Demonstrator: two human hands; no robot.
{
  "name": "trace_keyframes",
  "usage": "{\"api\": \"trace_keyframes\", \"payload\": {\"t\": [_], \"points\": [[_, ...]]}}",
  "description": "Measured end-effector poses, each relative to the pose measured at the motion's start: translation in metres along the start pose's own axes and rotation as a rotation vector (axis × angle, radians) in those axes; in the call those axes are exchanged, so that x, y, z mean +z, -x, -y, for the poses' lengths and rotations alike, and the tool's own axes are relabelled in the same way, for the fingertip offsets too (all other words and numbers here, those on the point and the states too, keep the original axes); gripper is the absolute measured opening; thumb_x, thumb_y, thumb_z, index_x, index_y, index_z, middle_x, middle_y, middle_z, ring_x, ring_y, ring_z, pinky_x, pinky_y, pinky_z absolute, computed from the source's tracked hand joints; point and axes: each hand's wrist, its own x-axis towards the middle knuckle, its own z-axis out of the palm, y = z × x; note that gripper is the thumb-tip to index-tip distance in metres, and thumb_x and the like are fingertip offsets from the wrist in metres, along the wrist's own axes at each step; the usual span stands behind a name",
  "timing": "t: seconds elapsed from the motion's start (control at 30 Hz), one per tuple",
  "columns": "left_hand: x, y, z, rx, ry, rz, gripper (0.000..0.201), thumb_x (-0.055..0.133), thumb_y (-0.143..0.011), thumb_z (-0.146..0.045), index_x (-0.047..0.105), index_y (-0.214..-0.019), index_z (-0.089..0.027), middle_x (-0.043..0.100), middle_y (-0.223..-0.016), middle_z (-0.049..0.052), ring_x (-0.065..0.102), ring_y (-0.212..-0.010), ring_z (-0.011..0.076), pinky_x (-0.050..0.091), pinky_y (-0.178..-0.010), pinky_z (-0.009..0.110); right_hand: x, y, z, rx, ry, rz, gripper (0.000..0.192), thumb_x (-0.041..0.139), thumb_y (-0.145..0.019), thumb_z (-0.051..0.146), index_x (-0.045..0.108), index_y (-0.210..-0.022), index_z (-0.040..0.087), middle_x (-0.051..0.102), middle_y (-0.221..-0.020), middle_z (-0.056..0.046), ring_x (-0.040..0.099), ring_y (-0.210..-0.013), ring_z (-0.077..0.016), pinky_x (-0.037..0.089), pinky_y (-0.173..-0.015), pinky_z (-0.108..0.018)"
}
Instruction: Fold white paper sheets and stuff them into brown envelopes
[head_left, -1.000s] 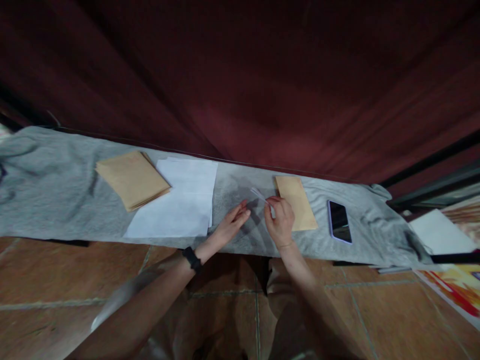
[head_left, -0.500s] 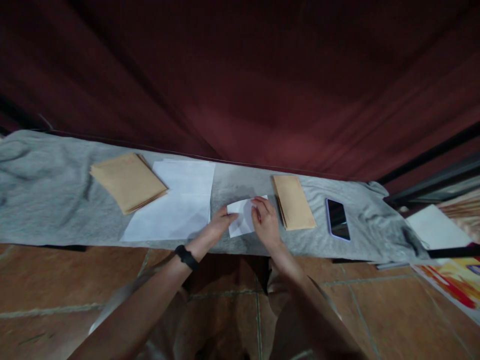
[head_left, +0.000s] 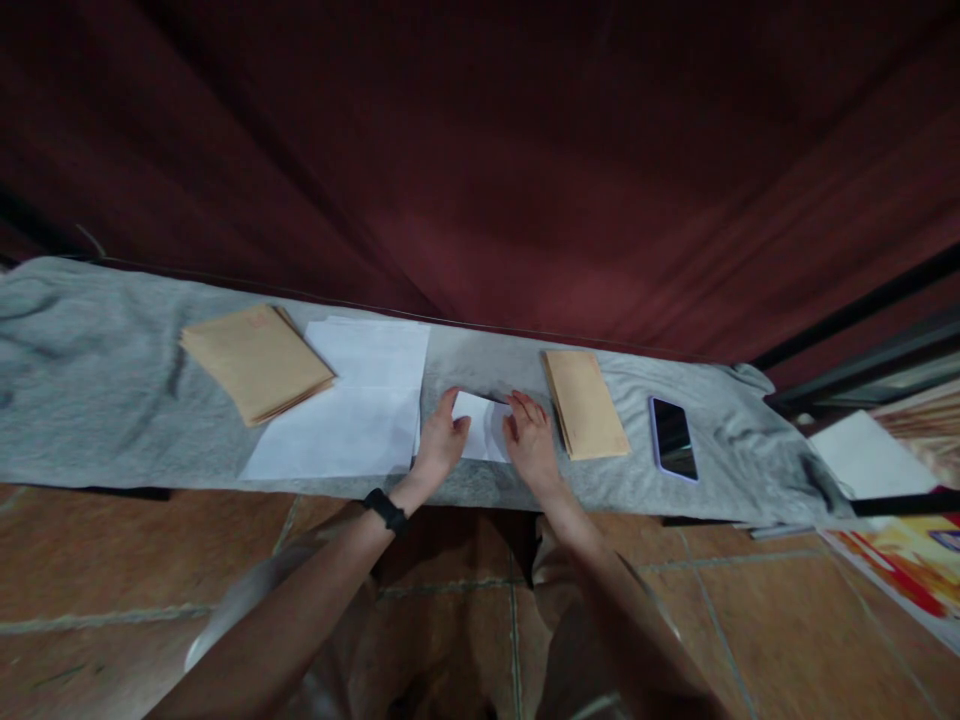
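Observation:
Between my hands is a small folded sheet of white paper (head_left: 484, 428), low over the grey cloth. My left hand (head_left: 441, 438) grips its left end, thumb on the near face and fingers behind the edge. At the right end my right hand (head_left: 531, 440) holds it the same way, fingertips curled over the upper corner. Left of my hands lie large white paper sheets (head_left: 367, 415), partly covered by a stack of brown envelopes (head_left: 255, 360). A smaller pile of brown envelopes (head_left: 589, 405) rests just right of my right hand.
A grey cloth (head_left: 97, 380) covers the long narrow surface. A phone (head_left: 675, 438) lies on it at the right. Behind hangs a dark red curtain (head_left: 480, 180). A white board-like thing (head_left: 874, 455) and a colourful printed sheet (head_left: 907, 570) are at far right.
My left hand has turned more upright and shifted to the paper's upper left corner. The paper has gone from tilted up at the right to nearly level. The right hand stays about where it was.

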Motion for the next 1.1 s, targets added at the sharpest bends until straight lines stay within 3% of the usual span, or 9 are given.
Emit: {"api": "trace_keyframes", "payload": {"t": [0.1,0.23,0.37,0.57,0.8,1.1], "points": [[0.0,0.004,-0.004,0.08,-0.101,-0.021,0.062,0.046,-0.087,-0.011,0.038,-0.148,-0.015,0.057,-0.139,0.016,0.061,-0.123,0.0288,0.049,-0.107,0.049,0.006,0.004,0.004,-0.051,0.044,0.079,0.044,0.043,-0.1,0.023,0.054,-0.142,0.015,0.05,-0.152,-0.013,0.043,-0.142,-0.0248,0.033,-0.119,-0.046],[-0.001,0.009,-0.008,0.214,-0.26,-0.047,0.062,0.04,-0.087,-0.005,0.039,-0.148,-0.015,0.047,-0.148,0.016,0.046,-0.14,0.0266,0.041,-0.116,0.046,0.012,0.008,0.008,-0.052,0.104,0.177,0.047,0.04,-0.103,0.028,0.05,-0.146,0.01,0.044,-0.156,-0.015,0.038,-0.146,-0.0262,0.03,-0.121,-0.046],[0.005,0.019,-0.01,0.358,-0.431,0.031,0.052,0.037,-0.097,-0.015,0.041,-0.149,-0.014,0.03,-0.163,0.017,0.025,-0.153,0.0298,0.033,-0.12,0.052,0.013,0.01,0.007,-0.037,0.158,0.219,0.05,0.039,-0.104,0.029,0.046,-0.15,0.011,0.04,-0.158,-0.016,0.037,-0.147,-0.0268,0.028,-0.122,-0.047],[0.018,0.037,-0.007,0.444,-0.544,0.24,0.059,0.03,-0.104,-0.038,0.03,-0.155,-0.007,0.035,-0.161,0.019,0.029,-0.152,0.0255,0.026,-0.124,0.047,0.013,0.013,0.002,-0.079,0.205,0.285,0.053,0.038,-0.101,0.019,0.039,-0.154,0.012,0.031,-0.163,-0.014,0.027,-0.152,-0.0259,0.023,-0.124,-0.046],[0.016,0.042,0.0,0.447,-0.617,0.205,0.07,0.034,-0.102,-0.053,0.03,-0.156,-0.009,0.033,-0.162,0.018,0.023,-0.153,0.0266,0.019,-0.126,0.047,0.012,0.013,-0.001,-0.052,0.212,0.251,0.051,0.034,-0.106,0.034,0.041,-0.154,0.019,0.034,-0.162,-0.012,0.031,-0.15,-0.0276,0.025,-0.122,-0.051],[0.014,0.042,0.0,0.447,-0.651,0.235,0.059,0.04,-0.101,-0.044,0.041,-0.152,-0.014,0.032,-0.163,0.016,0.023,-0.154,0.028,0.019,-0.126,0.051,0.008,0.012,-0.012,-0.041,0.235,0.205,0.051,0.035,-0.105,0.033,0.043,-0.153,0.017,0.033,-0.162,-0.015,0.033,-0.149,-0.0306,0.028,-0.119,-0.054]]}}
